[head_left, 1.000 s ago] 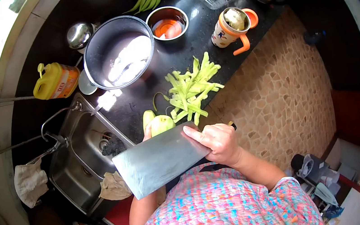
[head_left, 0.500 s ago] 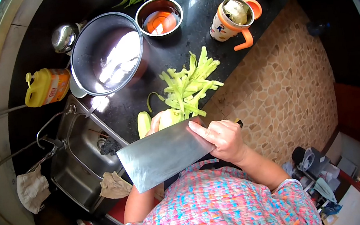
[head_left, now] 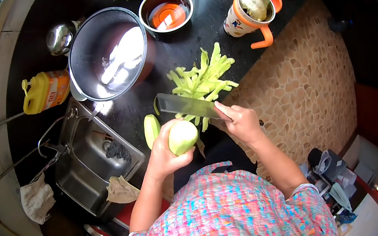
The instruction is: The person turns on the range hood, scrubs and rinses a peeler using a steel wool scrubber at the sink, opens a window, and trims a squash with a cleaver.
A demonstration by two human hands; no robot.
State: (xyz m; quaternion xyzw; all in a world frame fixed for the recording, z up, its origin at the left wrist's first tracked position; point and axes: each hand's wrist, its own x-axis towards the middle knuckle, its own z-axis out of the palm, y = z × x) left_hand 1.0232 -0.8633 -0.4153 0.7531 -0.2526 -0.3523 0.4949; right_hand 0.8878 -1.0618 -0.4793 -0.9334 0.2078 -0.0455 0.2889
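Observation:
My left hand [head_left: 164,153] is closed around a pale green peeled gourd [head_left: 183,138], one rounded end facing up. In my right hand [head_left: 243,123] is a broad cleaver [head_left: 185,106], its blade reaching left, beyond the gourd and partly over a pile of peel strips [head_left: 203,80]. Blade and gourd look apart. Another pale green gourd piece [head_left: 152,130] lies on the dark counter just left of my left hand. The cleaver's handle is mostly hidden inside my right hand.
A large pot [head_left: 108,52], a steel bowl [head_left: 166,10] holding an orange object and an orange-handled mug [head_left: 247,15] stand on the counter [head_left: 189,46]. At left are a sink [head_left: 93,154] and a yellow jug [head_left: 47,92]. The counter's right edge borders the stone-patterned floor.
The cleaver has swung from in front of the gourd to farther out, its broad side now tilted away. My left hand and the gourd, mostly hidden before, now show plainly.

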